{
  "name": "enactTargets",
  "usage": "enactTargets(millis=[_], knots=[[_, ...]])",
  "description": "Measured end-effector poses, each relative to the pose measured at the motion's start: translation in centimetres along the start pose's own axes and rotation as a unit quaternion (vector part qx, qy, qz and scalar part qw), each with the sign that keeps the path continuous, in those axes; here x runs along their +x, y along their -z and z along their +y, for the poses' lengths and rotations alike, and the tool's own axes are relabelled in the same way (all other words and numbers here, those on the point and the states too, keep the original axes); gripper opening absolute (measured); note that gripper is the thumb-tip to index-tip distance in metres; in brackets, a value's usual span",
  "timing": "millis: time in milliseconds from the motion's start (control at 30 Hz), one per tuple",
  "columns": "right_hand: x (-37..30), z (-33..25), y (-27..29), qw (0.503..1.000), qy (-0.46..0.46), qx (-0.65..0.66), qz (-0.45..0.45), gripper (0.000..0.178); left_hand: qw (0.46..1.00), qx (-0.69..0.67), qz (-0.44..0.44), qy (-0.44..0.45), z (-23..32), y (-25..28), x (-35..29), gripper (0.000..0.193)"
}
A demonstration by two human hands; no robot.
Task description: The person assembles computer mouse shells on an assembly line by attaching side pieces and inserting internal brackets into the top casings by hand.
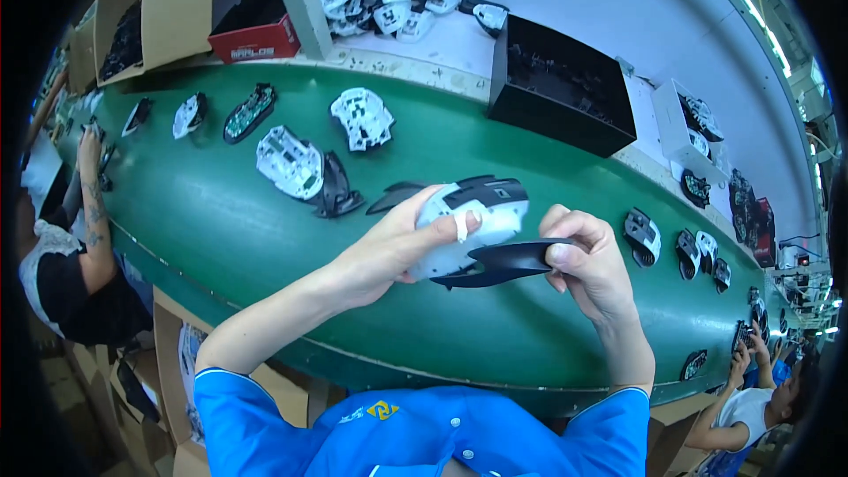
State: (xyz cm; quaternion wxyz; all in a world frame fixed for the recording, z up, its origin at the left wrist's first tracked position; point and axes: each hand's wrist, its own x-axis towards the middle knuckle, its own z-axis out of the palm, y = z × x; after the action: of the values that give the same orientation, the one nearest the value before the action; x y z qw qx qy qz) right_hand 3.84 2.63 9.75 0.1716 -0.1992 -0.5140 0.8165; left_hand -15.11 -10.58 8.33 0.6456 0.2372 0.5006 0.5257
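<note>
My left hand (395, 240) is closed around a white and black computer mouse shell (496, 217), held above the green work surface (424, 155). Its thumb, with a white wrap near the tip, presses on the white side. Between the thumb and fingers of my right hand (590, 258) is pinched the end of a thin, curved black cover (508, 267). That cover lies against the near side of the mouse shell; whether it is attached there I cannot tell. Just beyond my left hand are an opened white mouse base (290, 163) and a black shell part (336, 187).
Another white mouse base (361, 119) and a green circuit board (250, 113) lie farther off. Along the back ledge stand a red box (256, 42), piled mouse shells (389, 2) and a black box (564, 79) of small parts. More shells (642, 237) lie right. People work at both sides.
</note>
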Motion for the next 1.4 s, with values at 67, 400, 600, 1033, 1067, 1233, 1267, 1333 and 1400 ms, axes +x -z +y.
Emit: enactTargets(millis=[67,400,600,1033,1067,1233,1267,1333,1400], knots=[[-1.0,0.7,-0.4,0.998,-0.008,-0.054,0.006,0.012,0.996,-0.022,-0.086,0.022,-0.1,0.6,-1.6,0.068],[-4.4,1.4,-1.7,0.98,0.105,-0.164,0.043,0.018,0.962,0.172,-0.11,-0.182,-2.5,-0.7,-4.6,0.104],[-4.9,2.5,-0.6,0.957,0.179,-0.226,0.033,0.022,0.951,0.235,-0.063,-0.191,-2.5,-1.6,-5.4,0.099],[-5.3,1.2,-1.7,0.932,0.22,-0.289,-0.001,0.025,0.922,0.303,-0.024,-0.239,-2.6,-2.2,-6.1,0.096],[-5.3,1.0,-1.7,0.931,0.221,-0.289,0.002,0.025,0.908,0.34,-0.014,-0.244,-2.3,-2.2,-6.2,0.098],[-5.1,0.4,-1.7,0.922,0.199,-0.331,-0.002,0.028,0.87,0.387,0.011,-0.306,-2.6,-2.4,-6.1,0.096],[-5.1,0.5,-1.6,0.922,0.2,-0.331,-0.003,0.028,0.869,0.387,0.012,-0.307,-2.7,-2.4,-6.1,0.096],[-5.2,0.6,-1.3,0.959,0.092,-0.267,0.011,0.049,0.87,0.385,0.023,-0.308,-2.9,-2.5,-6.0,0.094],[-4.7,0.6,-1.7,0.971,0.091,-0.22,-0.02,0.062,0.861,0.393,0.017,-0.323,-2.7,-2.5,-6.2,0.089]])
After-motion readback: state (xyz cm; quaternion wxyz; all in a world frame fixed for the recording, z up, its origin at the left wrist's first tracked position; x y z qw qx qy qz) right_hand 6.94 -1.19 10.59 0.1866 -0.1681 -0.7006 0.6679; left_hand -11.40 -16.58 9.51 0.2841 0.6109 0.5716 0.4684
